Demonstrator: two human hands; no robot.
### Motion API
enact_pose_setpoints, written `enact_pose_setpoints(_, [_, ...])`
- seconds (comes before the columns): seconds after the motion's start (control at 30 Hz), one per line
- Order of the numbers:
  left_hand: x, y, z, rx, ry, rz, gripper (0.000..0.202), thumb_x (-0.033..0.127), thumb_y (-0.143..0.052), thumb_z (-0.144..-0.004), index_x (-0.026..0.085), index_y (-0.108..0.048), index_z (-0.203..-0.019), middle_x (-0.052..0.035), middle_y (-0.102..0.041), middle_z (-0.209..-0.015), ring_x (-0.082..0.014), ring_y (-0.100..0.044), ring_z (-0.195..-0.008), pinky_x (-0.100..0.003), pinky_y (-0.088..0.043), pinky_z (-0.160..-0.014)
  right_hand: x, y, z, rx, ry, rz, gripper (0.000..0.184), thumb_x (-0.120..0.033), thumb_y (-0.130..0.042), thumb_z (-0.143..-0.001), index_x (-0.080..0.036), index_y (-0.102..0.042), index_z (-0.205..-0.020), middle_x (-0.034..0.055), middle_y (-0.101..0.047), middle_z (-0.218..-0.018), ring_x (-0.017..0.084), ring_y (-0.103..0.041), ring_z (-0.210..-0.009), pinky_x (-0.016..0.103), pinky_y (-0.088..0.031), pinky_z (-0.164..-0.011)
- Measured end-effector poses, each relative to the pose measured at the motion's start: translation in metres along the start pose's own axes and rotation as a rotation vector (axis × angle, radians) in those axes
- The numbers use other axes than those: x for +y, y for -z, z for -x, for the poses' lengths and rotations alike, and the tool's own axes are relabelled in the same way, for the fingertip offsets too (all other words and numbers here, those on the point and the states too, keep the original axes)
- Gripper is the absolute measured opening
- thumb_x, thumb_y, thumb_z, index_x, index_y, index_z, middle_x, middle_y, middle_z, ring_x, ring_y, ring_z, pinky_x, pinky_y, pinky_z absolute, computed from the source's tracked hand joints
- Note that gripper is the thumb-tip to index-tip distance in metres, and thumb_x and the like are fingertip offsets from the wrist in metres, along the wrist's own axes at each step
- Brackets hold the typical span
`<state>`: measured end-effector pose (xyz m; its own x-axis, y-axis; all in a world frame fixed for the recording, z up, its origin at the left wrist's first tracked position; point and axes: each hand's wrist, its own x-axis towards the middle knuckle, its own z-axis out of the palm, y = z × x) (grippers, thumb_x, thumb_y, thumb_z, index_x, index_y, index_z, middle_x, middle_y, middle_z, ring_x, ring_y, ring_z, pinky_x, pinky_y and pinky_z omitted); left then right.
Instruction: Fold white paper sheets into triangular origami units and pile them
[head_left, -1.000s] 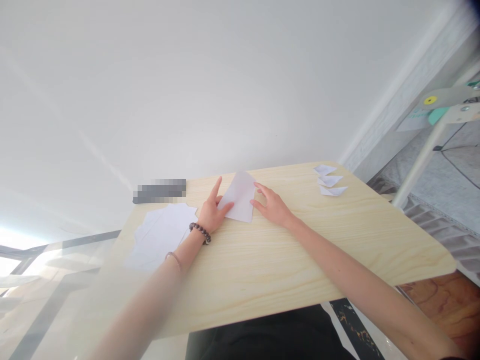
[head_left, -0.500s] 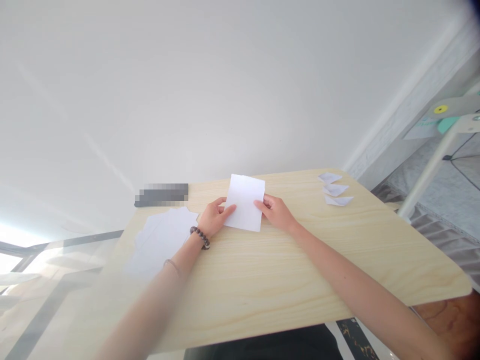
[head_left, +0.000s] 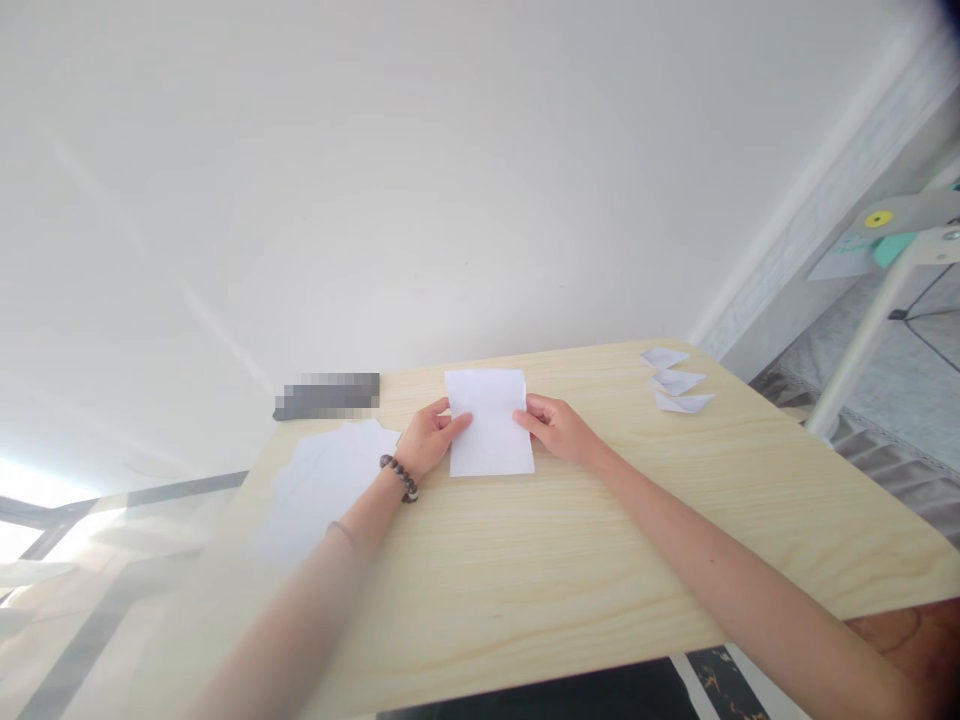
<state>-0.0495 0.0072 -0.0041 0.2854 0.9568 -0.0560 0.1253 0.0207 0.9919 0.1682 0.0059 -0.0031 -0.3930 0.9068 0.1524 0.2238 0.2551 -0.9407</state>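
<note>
A white sheet of paper [head_left: 491,430], close to rectangular, is held between both hands above the middle of the table. My left hand [head_left: 433,437] pinches its left edge, thumb on the front face and fingers behind. On the opposite edge my right hand [head_left: 553,424] grips the same way. The fingers behind the paper are partly hidden. A stack of loose white sheets [head_left: 322,480] lies left of my left hand, partly under my forearm. Three folded paper boats [head_left: 679,382] sit in a column at the far right of the table.
The pale wooden table [head_left: 585,560] backs onto a white wall [head_left: 450,180]. A dark, pixelated object [head_left: 330,397] lies at the back left corner. Beyond the table's right edge stands a white metal frame [head_left: 862,340].
The paper has turned from a slight tilt to nearly square with me and come a little lower. Both hands keep their hold. The view has shifted slightly.
</note>
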Motion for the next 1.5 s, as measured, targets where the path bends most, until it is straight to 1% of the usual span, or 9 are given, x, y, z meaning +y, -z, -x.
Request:
enact_pose_setpoints(0.33, [0.005, 0.000, 0.000, -0.059, 0.034, 0.083, 0.047, 0.041, -0.061, -0.070, 0.015, -0.054, -0.109, -0.0088, -0.067, -0.087, -0.0212, -0.062, -0.078, -0.034, -0.049, -0.070, 0.000, 0.002, -0.001, 0.042, 0.052, -0.011, 0.023, -0.037, -0.047, -0.079, -0.016, -0.055, -0.074, -0.0019, -0.053, -0.061, 0.010, -0.049, -0.059, 0.022, -0.039, -0.055])
enact_pose_setpoints(0.6, [0.006, 0.000, 0.000, -0.034, 0.063, 0.104, 0.037, 0.046, -0.053, -0.075, 0.015, -0.056, -0.094, -0.0063, -0.065, -0.080, -0.0157, -0.061, -0.070, -0.025, -0.047, -0.061, 0.005, 0.006, -0.001, 0.017, 0.064, -0.036, 0.028, -0.034, -0.044, -0.080, -0.019, -0.063, -0.094, 0.0019, -0.064, -0.086, 0.015, -0.057, -0.079, 0.027, -0.045, -0.067])
enact_pose_setpoints(0.7, [0.006, 0.002, -0.001, -0.025, 0.099, 0.180, 0.048, 0.056, -0.043, -0.077, 0.013, -0.056, -0.092, -0.0074, -0.065, -0.072, -0.0151, -0.060, -0.062, -0.024, -0.046, -0.056, 0.007, 0.006, -0.001, 0.038, 0.059, 0.016, 0.032, -0.033, -0.045, -0.080, -0.023, -0.061, -0.105, 0.0021, -0.064, -0.101, 0.018, -0.058, -0.090, 0.030, -0.046, -0.074])
enact_pose_setpoints(0.83, [0.009, 0.004, 0.000, -0.078, 0.135, 0.255, 0.064, 0.065, -0.030, -0.077, 0.011, -0.055, -0.099, -0.0098, -0.064, -0.068, -0.0170, -0.059, -0.056, -0.028, -0.047, -0.053, 0.006, 0.005, 0.000, 0.097, 0.102, 0.147, 0.031, -0.026, -0.045, -0.079, -0.028, -0.062, -0.105, -0.0005, -0.060, -0.111, 0.017, -0.054, -0.102, 0.031, -0.041, -0.087])
enact_pose_setpoints(0.9, [0.011, 0.003, 0.001, -0.101, 0.122, 0.211, 0.059, 0.061, -0.035, -0.077, 0.010, -0.056, -0.099, -0.0104, -0.064, -0.072, -0.0179, -0.060, -0.060, -0.030, -0.047, -0.057, 0.005, 0.005, 0.000, 0.118, 0.133, 0.184, 0.032, -0.022, -0.043, -0.079, -0.029, -0.062, -0.105, -0.0010, -0.060, -0.110, 0.016, -0.054, -0.101, 0.030, -0.041, -0.087])
enact_pose_setpoints(1.13, [0.016, 0.001, 0.004, -0.102, 0.043, 0.084, 0.039, 0.045, -0.050, -0.076, 0.014, -0.058, -0.100, -0.0072, -0.061, -0.093, -0.0195, -0.058, -0.079, -0.032, -0.048, -0.066, 0.007, 0.003, 0.001, 0.138, 0.223, 0.246, 0.035, -0.016, -0.038, -0.079, -0.024, -0.064, -0.102, 0.0020, -0.064, -0.084, 0.011, -0.055, -0.070, 0.022, -0.040, -0.059])
enact_pose_setpoints(1.3, [0.012, 0.001, 0.004, -0.049, 0.009, -0.142, 0.048, 0.042, -0.061, -0.068, 0.018, -0.054, -0.108, -0.0020, -0.063, -0.069, -0.0159, -0.058, -0.069, -0.028, -0.046, -0.063, 0.004, 0.003, 0.003, 0.129, 0.231, 0.241, 0.036, -0.017, -0.037, -0.079, -0.025, -0.064, -0.101, 0.0023, -0.064, -0.094, 0.014, -0.056, -0.080, 0.025, -0.040, -0.067])
enact_pose_setpoints(1.4, [0.012, -0.002, 0.005, -0.047, -0.012, -0.117, 0.051, 0.042, -0.062, -0.067, 0.017, -0.052, -0.110, -0.0044, -0.065, -0.077, -0.0174, -0.059, -0.076, -0.031, -0.046, -0.069, 0.002, 0.006, 0.003, 0.080, 0.132, 0.099, 0.038, -0.022, -0.033, -0.081, -0.023, -0.060, -0.108, 0.0020, -0.061, -0.107, 0.017, -0.055, -0.092, 0.028, -0.040, -0.080])
enact_pose_setpoints(1.5, [0.012, -0.004, 0.005, -0.045, -0.030, -0.115, 0.051, 0.042, -0.063, -0.067, 0.017, -0.051, -0.110, -0.0068, -0.065, -0.085, -0.0185, -0.059, -0.080, -0.033, -0.047, -0.071, 0.000, 0.007, 0.002, 0.020, 0.052, -0.029, 0.044, -0.031, -0.025, -0.085, -0.018, -0.059, -0.109, 0.0042, -0.063, -0.104, 0.017, -0.056, -0.089, 0.030, -0.040, -0.080])
